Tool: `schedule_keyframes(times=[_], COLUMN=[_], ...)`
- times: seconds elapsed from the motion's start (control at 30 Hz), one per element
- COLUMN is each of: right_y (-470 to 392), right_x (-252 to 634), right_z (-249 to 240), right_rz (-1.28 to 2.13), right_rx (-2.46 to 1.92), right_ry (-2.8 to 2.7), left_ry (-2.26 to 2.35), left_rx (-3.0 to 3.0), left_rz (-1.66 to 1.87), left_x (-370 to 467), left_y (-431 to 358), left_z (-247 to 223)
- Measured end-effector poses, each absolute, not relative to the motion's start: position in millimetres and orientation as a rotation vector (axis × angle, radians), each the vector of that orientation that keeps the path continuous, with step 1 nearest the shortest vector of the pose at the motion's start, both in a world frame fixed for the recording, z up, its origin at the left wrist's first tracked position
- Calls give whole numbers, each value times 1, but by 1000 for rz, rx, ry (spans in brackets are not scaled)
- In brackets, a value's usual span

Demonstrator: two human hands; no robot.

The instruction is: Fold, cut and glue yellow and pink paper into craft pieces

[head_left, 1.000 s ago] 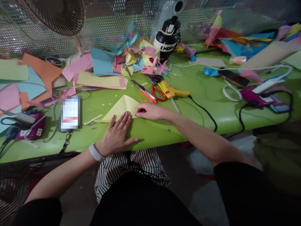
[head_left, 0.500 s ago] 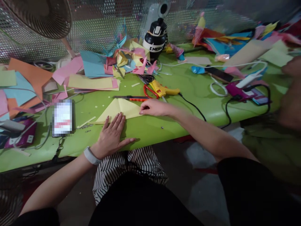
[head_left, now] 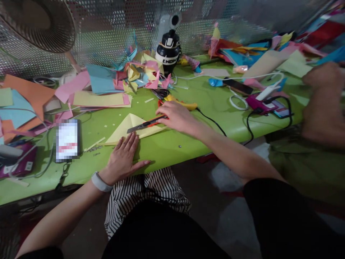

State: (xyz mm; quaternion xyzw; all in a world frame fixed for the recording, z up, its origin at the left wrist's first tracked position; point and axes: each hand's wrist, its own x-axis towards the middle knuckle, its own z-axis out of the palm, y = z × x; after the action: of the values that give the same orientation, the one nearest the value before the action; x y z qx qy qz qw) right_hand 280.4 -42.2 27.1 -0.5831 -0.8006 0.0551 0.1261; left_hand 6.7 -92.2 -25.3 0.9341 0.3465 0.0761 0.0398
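Far out past your left hand lies a phone whose screen is blurred out, so nothing on it can be read. Your left hand lies flat with fingers spread, pressing the near edge of the folded yellow paper onto the green counter; its fingertips cover that edge of the sheet. Just beyond those fingertips the utility knife lies across the paper, its blade end pointing toward your left side, though the blade itself is too small to make out. Your right hand is closed around the knife's orange handle, which it mostly hides. Directly behind your right hand, the yellow glue gun and the scissors are partly covered by your knuckles. Farther back sits a black bottle, its lettering only partly legible. Well off to the right of your right hand, another person's arm is blurred and cut off by the frame edge.
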Motion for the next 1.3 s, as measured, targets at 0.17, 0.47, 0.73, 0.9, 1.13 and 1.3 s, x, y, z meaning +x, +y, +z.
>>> schedule_keyframes(times=[0.17,0.47,0.73,0.9,1.13,1.3], right_y=[-28,-39,-110,-109,-93,-51], right_x=[261,234,198,208,213,219], right_z=[10,18,-32,-37,-36,-36], right_rz=[69,-90,41,55,226,382], right_rx=[-1742,-1870,-1351,-1409,-1393,-1328], right_ry=[-2449,-2205,-2548,-2533,-2580,-2603], left_ry=[1056,1065,1008,996,1108,1239], left_rx=[2891,2894,2923,2911,2852,2793], left_rz=[271,269,240,193,47,-63], left_x=[6,6,2,2,5,10], left_y=[-93,-93,-88,-90,-78,-51], left_z=[-28,-26,-28,-23,-19,-14])
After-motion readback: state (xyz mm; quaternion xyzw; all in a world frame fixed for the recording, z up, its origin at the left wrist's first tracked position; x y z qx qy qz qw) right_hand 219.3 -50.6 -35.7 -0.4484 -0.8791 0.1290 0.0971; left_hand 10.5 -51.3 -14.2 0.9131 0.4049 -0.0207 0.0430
